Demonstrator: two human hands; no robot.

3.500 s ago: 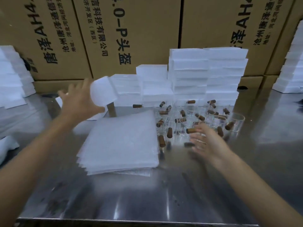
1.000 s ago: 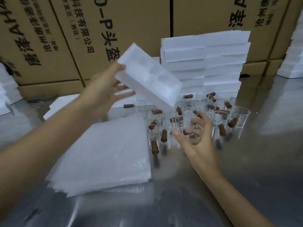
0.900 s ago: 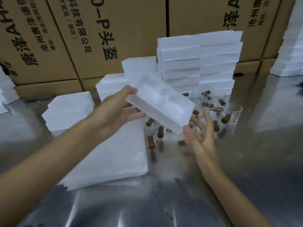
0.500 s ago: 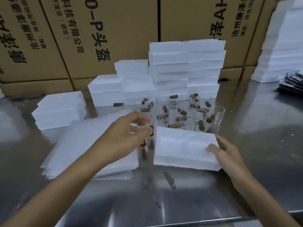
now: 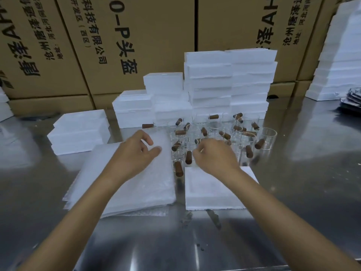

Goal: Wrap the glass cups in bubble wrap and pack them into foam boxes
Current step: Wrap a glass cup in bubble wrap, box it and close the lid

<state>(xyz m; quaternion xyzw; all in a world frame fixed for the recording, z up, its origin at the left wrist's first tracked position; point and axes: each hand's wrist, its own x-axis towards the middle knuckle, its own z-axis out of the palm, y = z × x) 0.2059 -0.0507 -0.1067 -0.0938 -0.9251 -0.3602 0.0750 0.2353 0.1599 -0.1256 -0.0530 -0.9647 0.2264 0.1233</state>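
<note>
**A:** While both arms reach out over the steel table (image 5: 293,202), where do you see the foam box?

**B:** I see one foam box (image 5: 207,194) lying flat on the table near the front, just under my right forearm. The stack of bubble wrap sheets (image 5: 136,184) lies to its left, close beside it.

**A:** And the cups?

**B:** The glass cups (image 5: 269,137) stand clustered behind the box, with brown stoppers (image 5: 178,169) scattered among them. Behind those rise stacks of foam boxes (image 5: 230,83), and then cardboard cartons (image 5: 136,36).

**A:** What is the grip of each hand doing?

**B:** My left hand (image 5: 134,153) hovers over the far edge of the bubble wrap, fingers loosely curled, holding nothing. My right hand (image 5: 214,155) is at the near edge of the cups, fingers bent downward; I cannot tell whether it pinches anything.
</note>
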